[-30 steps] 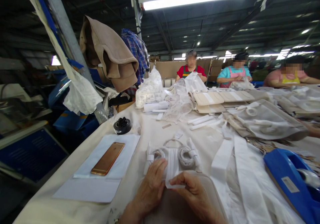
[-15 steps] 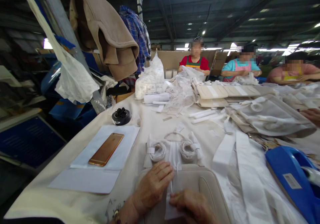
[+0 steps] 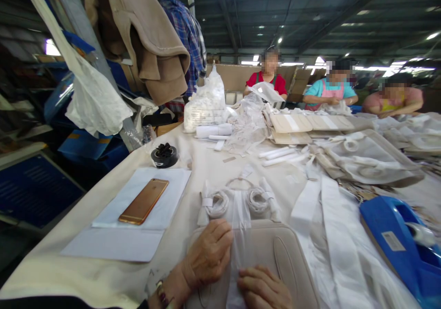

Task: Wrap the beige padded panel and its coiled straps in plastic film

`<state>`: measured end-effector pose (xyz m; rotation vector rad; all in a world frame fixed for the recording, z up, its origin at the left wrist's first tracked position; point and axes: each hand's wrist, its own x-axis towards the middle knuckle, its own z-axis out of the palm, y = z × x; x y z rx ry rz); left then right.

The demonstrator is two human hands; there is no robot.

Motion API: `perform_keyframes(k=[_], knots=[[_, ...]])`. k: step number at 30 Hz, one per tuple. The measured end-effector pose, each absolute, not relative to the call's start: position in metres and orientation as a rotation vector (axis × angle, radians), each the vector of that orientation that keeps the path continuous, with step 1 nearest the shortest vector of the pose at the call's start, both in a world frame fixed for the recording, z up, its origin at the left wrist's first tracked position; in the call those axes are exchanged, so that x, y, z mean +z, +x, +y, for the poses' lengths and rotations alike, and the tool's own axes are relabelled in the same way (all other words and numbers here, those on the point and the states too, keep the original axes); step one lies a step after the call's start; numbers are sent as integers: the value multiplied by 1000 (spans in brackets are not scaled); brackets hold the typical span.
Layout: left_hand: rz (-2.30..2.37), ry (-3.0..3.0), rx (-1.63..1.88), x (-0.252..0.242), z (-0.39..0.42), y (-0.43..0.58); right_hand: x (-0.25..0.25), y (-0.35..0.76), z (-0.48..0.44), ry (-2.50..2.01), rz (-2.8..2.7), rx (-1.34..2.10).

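A beige bag [image 3: 268,240] lies flat in front of me, its rounded edge seam showing. At its top sit two coiled straps [image 3: 219,205] in white wrapping, with a thin loop handle [image 3: 239,183] between them. Down the bag's middle runs a translucent white wrapping strip [image 3: 238,242]. My left hand [image 3: 211,253] is closed, its curled fingers at the strip's left edge. Lower down, my right hand [image 3: 263,287] has its fingers bent and pressed together on the strip's right side. Both sets of fingertips are partly hidden.
An orange-gold phone [image 3: 144,201] lies on white paper [image 3: 113,244] at left, near a black tape roll [image 3: 164,156]. White strips [image 3: 332,217] and a blue tape dispenser [image 3: 396,240] are at right. Wrapped beige pieces [image 3: 292,121] are stacked beyond; several co-workers sit behind.
My left hand has curled its fingers and come slightly down. My right hand has shifted a little, its fingers now side by side on the strip. The camera view has turned slightly.
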<state>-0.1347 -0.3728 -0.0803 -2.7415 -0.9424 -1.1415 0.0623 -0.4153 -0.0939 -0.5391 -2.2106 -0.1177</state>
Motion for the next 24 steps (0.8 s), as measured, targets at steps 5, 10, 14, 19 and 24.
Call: perform_keyframes(k=[5, 10, 14, 19, 24], knots=[[-831, -2740, -866, -81, -371, -135, -107, 56, -416, -490, -2291, 23], [-790, -2780, -732, -80, -369, -132, -96, 65, -422, -476, -2288, -58], [-786, -2801, -756, -78, -369, -131, -76, 94, -417, -1005, -2129, -237], [-778, -2817, -734, -80, -367, -132, -85, 109, -392, -1469, -1885, -138], [-795, -2890, -664, -81, -366, -128, -113, 103, -387, -1503, -1765, -239]])
